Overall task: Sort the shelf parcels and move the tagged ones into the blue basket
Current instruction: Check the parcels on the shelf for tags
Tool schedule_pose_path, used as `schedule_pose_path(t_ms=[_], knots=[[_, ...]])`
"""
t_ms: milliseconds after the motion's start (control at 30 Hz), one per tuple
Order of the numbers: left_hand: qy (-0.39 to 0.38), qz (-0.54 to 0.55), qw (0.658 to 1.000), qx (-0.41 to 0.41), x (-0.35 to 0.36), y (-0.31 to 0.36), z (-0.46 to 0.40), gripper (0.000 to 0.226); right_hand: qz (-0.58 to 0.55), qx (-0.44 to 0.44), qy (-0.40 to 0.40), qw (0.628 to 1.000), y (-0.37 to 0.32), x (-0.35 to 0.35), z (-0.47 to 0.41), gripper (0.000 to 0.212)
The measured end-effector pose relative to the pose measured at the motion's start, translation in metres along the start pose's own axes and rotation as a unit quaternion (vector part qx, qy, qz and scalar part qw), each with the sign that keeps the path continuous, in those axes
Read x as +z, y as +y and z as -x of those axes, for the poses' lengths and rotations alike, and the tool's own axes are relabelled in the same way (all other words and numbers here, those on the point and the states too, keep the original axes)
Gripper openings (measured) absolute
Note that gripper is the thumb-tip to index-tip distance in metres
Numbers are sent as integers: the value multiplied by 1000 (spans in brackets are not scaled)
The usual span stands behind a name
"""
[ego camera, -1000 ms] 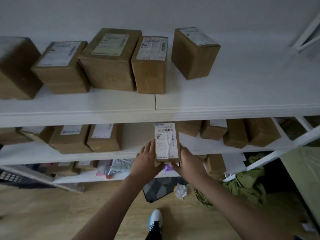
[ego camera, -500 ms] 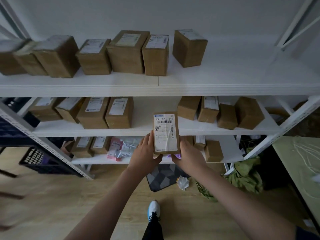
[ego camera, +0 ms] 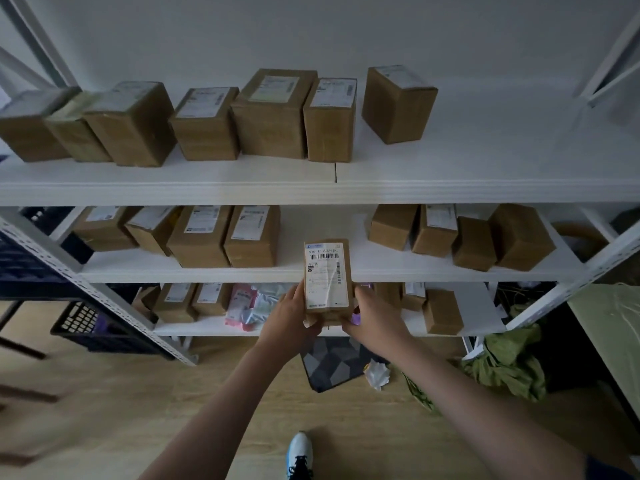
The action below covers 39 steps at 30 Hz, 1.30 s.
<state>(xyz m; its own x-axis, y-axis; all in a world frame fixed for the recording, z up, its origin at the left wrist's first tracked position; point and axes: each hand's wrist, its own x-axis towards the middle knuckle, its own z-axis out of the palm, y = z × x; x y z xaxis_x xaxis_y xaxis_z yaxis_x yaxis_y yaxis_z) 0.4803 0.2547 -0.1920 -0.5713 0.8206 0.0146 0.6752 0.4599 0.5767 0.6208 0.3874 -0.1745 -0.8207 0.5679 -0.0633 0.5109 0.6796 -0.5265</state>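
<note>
A small brown parcel [ego camera: 327, 280] with a white barcode label on top is held in front of the middle shelf [ego camera: 311, 270]. My left hand [ego camera: 289, 315] grips its left side and my right hand [ego camera: 372, 315] its right side. A purple tag [ego camera: 356, 318] shows at the parcel's lower right by my right hand. A dark blue basket [ego camera: 93, 329] stands on the floor at the left, behind the shelf post. Several labelled cardboard parcels line the top shelf [ego camera: 311, 188], the middle shelf and the bottom shelf.
A grey patterned mat [ego camera: 332, 365], crumpled white paper [ego camera: 377, 374] and a green cloth heap [ego camera: 509, 365] lie on the wooden floor. Pink and white soft packets [ego camera: 252, 303] sit on the bottom shelf. A green tabletop [ego camera: 613, 327] is at the right. My shoe [ego camera: 299, 453] is below.
The view has pulled back from the shelf, so more of the rack and the basket at the left show. The parcel stays held in both hands, now clear of the middle shelf.
</note>
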Motion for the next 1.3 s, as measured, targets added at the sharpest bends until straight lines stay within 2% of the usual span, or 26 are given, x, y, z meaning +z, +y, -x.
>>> schedule_pose_path(t_ms=[167,433,533,733,933,1033,1200,1300], knots=[[-4,22,1000,-2,7,-35,-50,81,-29,27,-5,999,-2,22,-56,52],[-30,-1,999,9,-2,-74,-151,83,-64,71,-17,995,-5,34,-164,61],[-40,17,999,-15,0,-82,-179,86,-72,91,-16,993,-3,39,-194,57],[-35,18,997,-70,-6,-91,-213,54,-117,112,-62,985,-4,41,-238,49],[-38,20,993,-114,-1,-80,-211,52,-124,86,-82,985,4,29,-226,57],[-19,19,988,-151,0,-68,-192,48,-96,61,-76,991,21,20,-197,75],[26,21,973,-228,22,-47,-141,38,-100,47,-53,992,73,-10,-144,66],[3,-8,972,-233,48,-13,-118,26,-98,78,-42,991,111,-33,-124,62]])
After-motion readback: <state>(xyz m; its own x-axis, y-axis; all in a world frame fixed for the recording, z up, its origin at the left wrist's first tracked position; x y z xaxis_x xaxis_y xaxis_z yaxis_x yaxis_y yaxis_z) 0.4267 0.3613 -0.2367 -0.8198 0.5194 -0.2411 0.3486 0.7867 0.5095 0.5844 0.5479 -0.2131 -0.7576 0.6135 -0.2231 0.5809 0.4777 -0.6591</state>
